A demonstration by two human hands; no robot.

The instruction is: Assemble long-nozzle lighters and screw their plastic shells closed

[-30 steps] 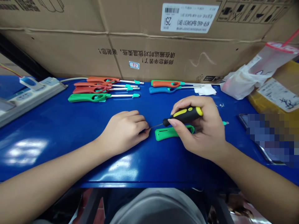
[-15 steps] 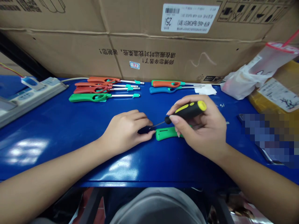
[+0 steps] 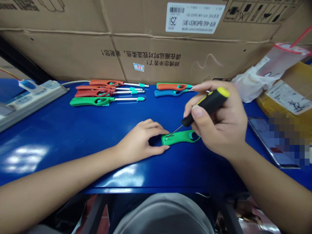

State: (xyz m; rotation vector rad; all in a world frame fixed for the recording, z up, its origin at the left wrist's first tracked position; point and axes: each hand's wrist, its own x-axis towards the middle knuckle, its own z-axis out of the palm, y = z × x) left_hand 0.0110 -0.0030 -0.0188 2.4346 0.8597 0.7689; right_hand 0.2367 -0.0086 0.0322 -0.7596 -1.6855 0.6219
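Observation:
A green lighter handle (image 3: 179, 137) lies on the blue table (image 3: 73, 130) in front of me. My left hand (image 3: 142, 141) rests beside its left end, thumb and forefinger pinching that end. My right hand (image 3: 219, 120) is closed around a black and yellow screwdriver (image 3: 206, 105), held tilted, its thin tip touching the top of the green handle near the left end. The rest of the lighter is hidden under my right hand.
Several orange and green long lighters (image 3: 107, 92) lie in a row at the back left, two more (image 3: 172, 90) at the back middle. A power strip (image 3: 29, 97) sits far left, cardboard boxes (image 3: 146, 39) behind, plastic bags (image 3: 265, 73) and a phone (image 3: 270, 139) at right.
My right hand rose and tilted the screwdriver steeper, bringing its tip down onto the green handle. My left hand shifted right and now pinches the handle's end.

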